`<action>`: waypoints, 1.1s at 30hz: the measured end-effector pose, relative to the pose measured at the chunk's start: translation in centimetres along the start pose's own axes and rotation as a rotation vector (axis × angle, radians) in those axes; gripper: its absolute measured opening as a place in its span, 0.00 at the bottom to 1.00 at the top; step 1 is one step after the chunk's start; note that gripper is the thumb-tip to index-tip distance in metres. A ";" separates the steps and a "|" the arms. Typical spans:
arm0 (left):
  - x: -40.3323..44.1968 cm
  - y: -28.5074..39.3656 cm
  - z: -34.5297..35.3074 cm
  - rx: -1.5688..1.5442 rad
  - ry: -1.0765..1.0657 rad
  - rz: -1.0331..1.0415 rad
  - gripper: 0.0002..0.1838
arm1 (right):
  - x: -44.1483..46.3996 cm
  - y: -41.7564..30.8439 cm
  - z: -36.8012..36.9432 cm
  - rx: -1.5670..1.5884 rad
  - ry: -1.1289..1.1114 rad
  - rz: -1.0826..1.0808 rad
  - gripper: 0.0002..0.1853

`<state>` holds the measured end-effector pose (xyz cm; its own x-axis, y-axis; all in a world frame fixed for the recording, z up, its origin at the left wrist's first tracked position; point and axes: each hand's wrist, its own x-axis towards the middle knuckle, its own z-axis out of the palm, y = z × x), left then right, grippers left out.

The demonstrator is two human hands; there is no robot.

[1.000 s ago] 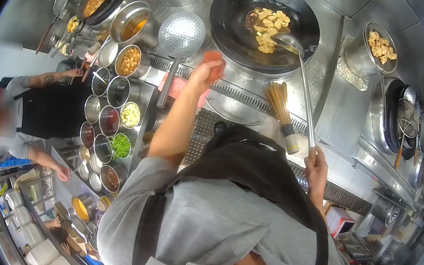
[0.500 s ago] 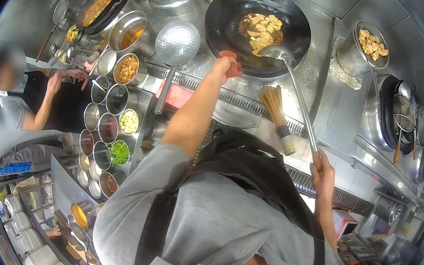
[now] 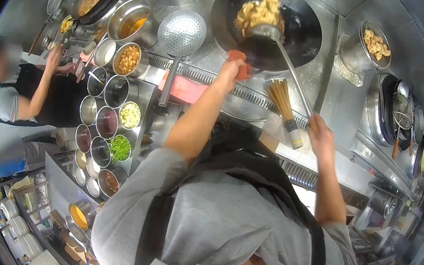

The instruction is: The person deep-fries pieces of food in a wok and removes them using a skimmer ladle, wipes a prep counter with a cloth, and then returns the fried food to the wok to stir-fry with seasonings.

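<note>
My left hand (image 3: 231,72) is closed on a folded red cloth (image 3: 242,65) pressed against the near rim of a black wok (image 3: 304,35). In the wok, pieces of golden-brown food (image 3: 261,14) are bunched toward the far side and blurred by motion. My right hand (image 3: 321,139) grips the handle end of a long metal ladle (image 3: 264,31); its bowl sits inside the wok, just on my side of the food. A bamboo wok brush (image 3: 283,109) lies between my two arms, touched by neither hand.
A perforated skimmer (image 3: 182,33) rests left of the wok. Several metal containers of ingredients (image 3: 129,115) line the left side, where a co-worker (image 3: 43,85) stands. At right are a strainer of fried pieces (image 3: 376,45) on a pot and stacked woks (image 3: 381,113).
The wok has shifted slightly right and away from me, with my left hand following. My right hand has risen, and the ladle has pushed the food toward the far side. The co-worker's arms moved.
</note>
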<state>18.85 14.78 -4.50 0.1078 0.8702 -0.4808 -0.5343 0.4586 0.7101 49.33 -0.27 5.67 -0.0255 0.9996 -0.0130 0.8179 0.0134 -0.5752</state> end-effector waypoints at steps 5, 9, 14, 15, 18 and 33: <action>-10.1 -3.9 -1.5 0.066 0.182 -0.197 0.20 | -3.4 -2.3 -0.8 0.042 0.125 -0.088 0.25; -8.1 0.6 2.8 -0.209 0.100 0.097 0.16 | -8.3 -3.7 -6.2 0.159 -0.040 0.248 0.24; -1.4 2.0 3.3 -0.010 0.055 0.029 0.13 | -7.2 -2.0 -6.1 0.134 -0.059 0.123 0.24; -0.9 1.5 2.7 0.046 0.043 -0.015 0.13 | -5.8 -1.3 -4.5 0.090 -0.026 0.047 0.23; 0.1 -1.4 0.4 -0.025 0.014 0.003 0.14 | -2.3 -1.2 -0.3 -0.036 0.036 -0.020 0.23; 0.8 0.5 1.4 0.035 -0.007 -0.068 0.15 | -0.2 -0.9 -2.4 0.000 -0.065 0.044 0.20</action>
<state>19.84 15.97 -3.86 0.1493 0.8378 -0.5252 -0.4959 0.5230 0.6933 49.97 -0.43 8.14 -0.0272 0.9954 -0.0914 0.8189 -0.0302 -0.5732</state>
